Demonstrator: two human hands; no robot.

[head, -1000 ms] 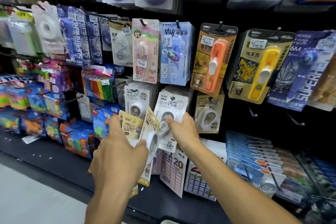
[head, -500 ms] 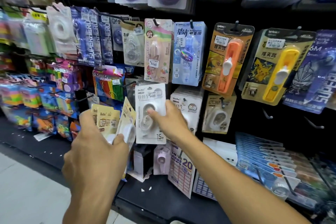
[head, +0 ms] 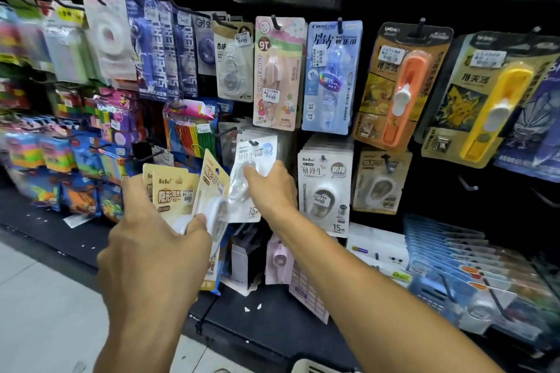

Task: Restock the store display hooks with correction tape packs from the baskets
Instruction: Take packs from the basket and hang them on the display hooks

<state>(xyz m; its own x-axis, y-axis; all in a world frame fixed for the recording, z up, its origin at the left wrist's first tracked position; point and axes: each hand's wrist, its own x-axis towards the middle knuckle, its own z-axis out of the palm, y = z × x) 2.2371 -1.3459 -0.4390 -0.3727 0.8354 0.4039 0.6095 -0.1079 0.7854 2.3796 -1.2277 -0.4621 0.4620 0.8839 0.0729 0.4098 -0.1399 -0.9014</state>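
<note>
My left hand [head: 154, 251] grips a fan of yellow correction tape packs [head: 174, 191] in front of the display wall. My right hand [head: 269, 188] holds a white correction tape pack [head: 253, 157] by its clear blister, with the pack's top hole up at a black display hook [head: 225, 132]. To its right a thick stack of white packs [head: 325, 185] hangs on another hook, and a beige pack [head: 380, 182] hangs beyond that. A white basket rim [head: 318, 366] shows at the bottom edge.
Pink [head: 277, 73] and blue [head: 330, 76] tape packs and orange [head: 400, 85] and yellow [head: 485, 100] clip pushers hang in the row above. Bare hooks [head: 468, 185] stick out at the right. Blue packs [head: 448, 254] lie fanned on the black shelf [head: 272, 324].
My right hand carried the white pack left and up from the hanging white stack to the hook beside it. My left hand with the yellow packs rose slightly.
</note>
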